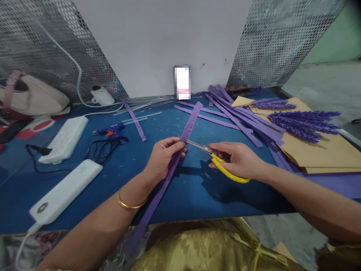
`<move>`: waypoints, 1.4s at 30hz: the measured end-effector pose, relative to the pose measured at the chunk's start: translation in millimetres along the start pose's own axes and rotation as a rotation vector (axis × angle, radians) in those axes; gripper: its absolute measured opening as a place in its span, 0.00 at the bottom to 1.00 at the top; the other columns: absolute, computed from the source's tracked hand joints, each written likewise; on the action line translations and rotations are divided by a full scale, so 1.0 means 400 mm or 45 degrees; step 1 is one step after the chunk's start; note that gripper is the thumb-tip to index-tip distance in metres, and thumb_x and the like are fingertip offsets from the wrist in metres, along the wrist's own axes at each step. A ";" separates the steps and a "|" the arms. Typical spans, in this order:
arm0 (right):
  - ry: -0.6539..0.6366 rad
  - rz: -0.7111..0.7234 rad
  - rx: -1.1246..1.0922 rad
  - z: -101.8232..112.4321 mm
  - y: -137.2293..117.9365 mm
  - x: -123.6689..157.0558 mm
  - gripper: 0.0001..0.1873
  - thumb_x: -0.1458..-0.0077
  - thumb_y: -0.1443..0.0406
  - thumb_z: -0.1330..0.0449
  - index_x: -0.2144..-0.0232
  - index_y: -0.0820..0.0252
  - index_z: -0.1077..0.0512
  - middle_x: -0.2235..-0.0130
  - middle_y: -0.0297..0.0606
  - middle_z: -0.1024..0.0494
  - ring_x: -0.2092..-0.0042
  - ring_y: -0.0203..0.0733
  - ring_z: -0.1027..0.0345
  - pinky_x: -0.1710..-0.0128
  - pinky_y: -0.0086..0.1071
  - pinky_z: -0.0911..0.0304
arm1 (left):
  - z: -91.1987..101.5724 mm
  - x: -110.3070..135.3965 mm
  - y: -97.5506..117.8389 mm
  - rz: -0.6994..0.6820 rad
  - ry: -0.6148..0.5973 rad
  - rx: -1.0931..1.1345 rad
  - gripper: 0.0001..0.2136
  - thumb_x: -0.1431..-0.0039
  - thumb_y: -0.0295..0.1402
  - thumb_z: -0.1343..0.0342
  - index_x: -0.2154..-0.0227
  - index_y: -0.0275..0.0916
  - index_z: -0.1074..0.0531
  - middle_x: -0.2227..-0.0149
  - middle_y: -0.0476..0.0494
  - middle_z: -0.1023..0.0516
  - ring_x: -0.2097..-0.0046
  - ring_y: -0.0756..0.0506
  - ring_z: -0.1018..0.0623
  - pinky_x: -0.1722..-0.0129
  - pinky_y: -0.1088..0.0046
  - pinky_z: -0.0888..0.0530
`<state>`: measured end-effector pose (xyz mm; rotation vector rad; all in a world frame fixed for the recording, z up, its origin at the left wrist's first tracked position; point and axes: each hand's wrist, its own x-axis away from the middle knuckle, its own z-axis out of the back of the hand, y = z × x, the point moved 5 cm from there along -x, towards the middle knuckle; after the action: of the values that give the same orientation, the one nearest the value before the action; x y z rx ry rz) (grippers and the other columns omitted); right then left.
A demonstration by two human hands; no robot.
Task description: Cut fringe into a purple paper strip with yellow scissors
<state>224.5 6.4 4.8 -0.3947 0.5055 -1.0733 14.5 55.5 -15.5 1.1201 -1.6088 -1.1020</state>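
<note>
My left hand (166,156) pinches a long purple paper strip (166,180) between thumb and fingers. Its upper end is cut into a fine fringe, and the lower end hangs past the table's front edge. In my right hand (237,158) is a pair of scissors (225,171) with yellow handles. The blade tips meet the strip's edge right beside my left thumb. Whether the blades are parted there is too small to tell. Another purple strip (135,122) lies to the left, and more purple strips (225,109) are piled at the back right.
A blue glue gun (113,130) with a black cord, a white power strip (66,139) and a white oblong device (66,192) lie at left. A phone (182,82) leans against the white panel. Purple flower sprigs (304,122) rest on yellow paper (332,154) at right.
</note>
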 end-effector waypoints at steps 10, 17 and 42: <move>-0.036 0.054 -0.049 -0.003 -0.003 0.001 0.20 0.42 0.51 0.38 0.55 0.59 0.22 0.70 0.36 0.22 0.72 0.37 0.35 0.72 0.29 0.45 | 0.001 -0.003 0.002 -0.090 -0.019 -0.045 0.07 0.53 0.33 0.29 0.71 0.37 0.18 0.75 0.48 0.20 0.74 0.52 0.24 0.70 0.78 0.27; -0.015 0.079 -0.031 -0.002 -0.011 0.005 0.21 0.41 0.53 0.38 0.52 0.62 0.24 0.69 0.38 0.23 0.72 0.38 0.35 0.71 0.29 0.45 | 0.002 -0.001 0.004 -0.068 -0.010 -0.054 0.07 0.53 0.33 0.29 0.71 0.37 0.18 0.75 0.48 0.20 0.74 0.53 0.25 0.70 0.79 0.27; -0.009 0.145 0.006 0.010 -0.020 0.006 0.19 0.40 0.55 0.39 0.54 0.63 0.23 0.73 0.35 0.26 0.74 0.36 0.38 0.74 0.28 0.47 | -0.001 0.004 0.013 -0.063 -0.009 -0.065 0.07 0.55 0.33 0.29 0.73 0.37 0.18 0.76 0.48 0.20 0.74 0.53 0.24 0.71 0.80 0.27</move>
<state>222.0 1.1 11.8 -0.3610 0.5133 -0.9628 13.4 55.2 -10.2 1.1287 -1.5578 -1.1737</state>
